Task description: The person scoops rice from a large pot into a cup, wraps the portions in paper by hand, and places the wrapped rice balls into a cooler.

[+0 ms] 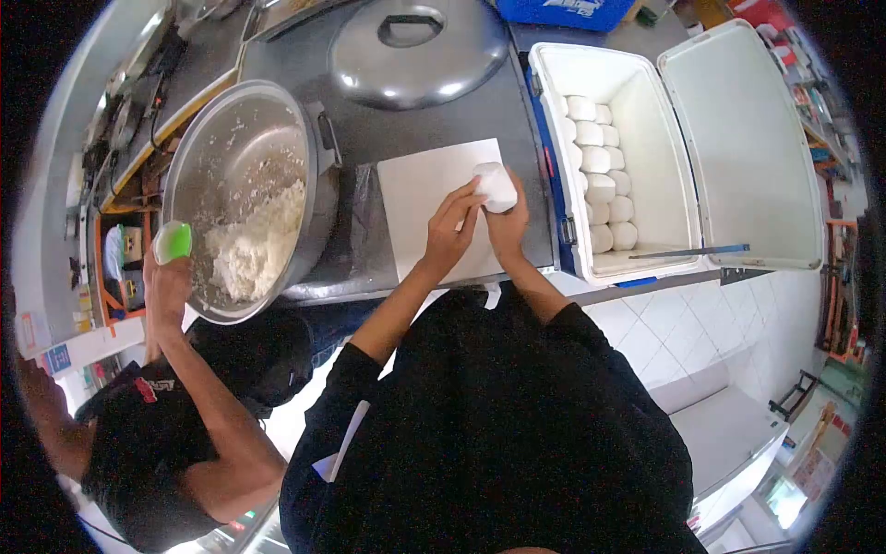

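Over a sheet of white paper (420, 208), a rounded white packet (496, 186) is held between my two hands. It looks like a paper-wrapped bundle; what is inside is hidden. My right hand (508, 226) is wrapped round its right side and underside. From the left, the fingers of my left hand (451, 223) press against its edge. To the right, an open white cooler box (614, 63) holds several similar white packets (600, 187) packed in rows.
At left stands a large metal pot (318, 203) with cooked rice (258, 245). Beside it a co-worker's hand (168, 295) holds a green bowl (173, 242) over the rim. A domed metal lid (420, 60) lies at the back. The cooler's lid (752, 148) hangs open rightward.
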{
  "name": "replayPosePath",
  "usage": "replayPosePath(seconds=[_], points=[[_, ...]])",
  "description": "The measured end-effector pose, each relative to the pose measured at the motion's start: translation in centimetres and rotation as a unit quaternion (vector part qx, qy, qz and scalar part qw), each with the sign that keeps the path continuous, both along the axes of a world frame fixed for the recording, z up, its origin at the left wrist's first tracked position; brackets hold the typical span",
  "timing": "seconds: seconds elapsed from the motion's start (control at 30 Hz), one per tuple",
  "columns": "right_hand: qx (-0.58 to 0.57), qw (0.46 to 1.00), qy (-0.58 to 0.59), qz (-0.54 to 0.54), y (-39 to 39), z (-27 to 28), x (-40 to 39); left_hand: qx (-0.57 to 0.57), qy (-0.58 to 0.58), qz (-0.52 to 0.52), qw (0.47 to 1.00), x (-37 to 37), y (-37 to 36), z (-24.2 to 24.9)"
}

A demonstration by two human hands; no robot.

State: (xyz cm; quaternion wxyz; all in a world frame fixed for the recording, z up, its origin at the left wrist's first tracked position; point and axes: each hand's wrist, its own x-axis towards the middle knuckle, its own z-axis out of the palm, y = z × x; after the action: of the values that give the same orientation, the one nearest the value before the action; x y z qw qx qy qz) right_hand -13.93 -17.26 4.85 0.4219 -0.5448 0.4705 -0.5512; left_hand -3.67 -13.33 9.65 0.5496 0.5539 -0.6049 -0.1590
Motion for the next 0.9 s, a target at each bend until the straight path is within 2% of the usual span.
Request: replayPosePath(seconds=[0.07, 0.1, 0.17, 0.23, 0.3, 0.33, 0.37, 0.43, 0.47, 0.6, 0.7, 0.8, 0.9], points=[[-0.019, 0.999, -0.033, -0.027, -0.3, 3.1, -0.4, 0.021, 0.049, -0.012, 0.999, -0.9, -0.5, 2.8], [-0.029, 0.998, -0.048, -0.039, -0.5, 4.6, -0.7, 0.044, 0.025, 0.006, 0.999, -1.2, -0.6, 4.1], [-0.100, 0.993, 0.003, -0.066, -1.6, 6.4, -1.8, 0.089, -0.025, 0.044, 0.995, -1.6, -0.8, 6.4], [-0.150, 0.983, 0.078, -0.071, -2.1, 8.4, -3.2, 0.148, 0.190, 0.007, 0.971, -3.0, -0.9, 7.7], [-0.180, 0.966, 0.176, -0.053, -2.3, 10.7, -4.9, 0.172, 0.370, -0.042, 0.912, -4.2, -1.0, 9.3], [-0.244, 0.950, 0.174, -0.081, -2.7, 11.4, -4.9, 0.167, 0.443, -0.071, 0.878, -4.8, -0.9, 10.4], [-0.310, 0.927, 0.203, -0.053, -3.2, 11.8, -5.6, 0.163, 0.513, -0.097, 0.837, -5.3, -0.7, 11.4], [-0.436, 0.863, 0.255, 0.005, -4.0, 13.2, -7.2, 0.195, 0.536, -0.078, 0.818, -6.1, -0.6, 13.2], [-0.459, 0.848, 0.260, 0.048, -3.9, 14.1, -7.9, 0.210, 0.547, -0.068, 0.808, -6.3, -0.7, 13.8], [-0.426, 0.874, 0.217, 0.086, -4.9, 18.1, -10.7, 0.175, 0.644, -0.139, 0.732, -6.8, -1.3, 15.4], [-0.342, 0.923, 0.163, 0.062, -4.2, 19.8, -11.9, 0.147, 0.656, -0.155, 0.724, -8.7, -2.4, 16.0], [-0.210, 0.969, 0.125, 0.028, -3.8, 19.3, -13.5, 0.158, 0.659, -0.170, 0.716, -11.1, -4.3, 15.7], [-0.140, 0.986, 0.096, -0.002, -3.9, 18.4, -15.2, 0.170, 0.681, -0.115, 0.703, -14.3, -5.9, 15.3]])
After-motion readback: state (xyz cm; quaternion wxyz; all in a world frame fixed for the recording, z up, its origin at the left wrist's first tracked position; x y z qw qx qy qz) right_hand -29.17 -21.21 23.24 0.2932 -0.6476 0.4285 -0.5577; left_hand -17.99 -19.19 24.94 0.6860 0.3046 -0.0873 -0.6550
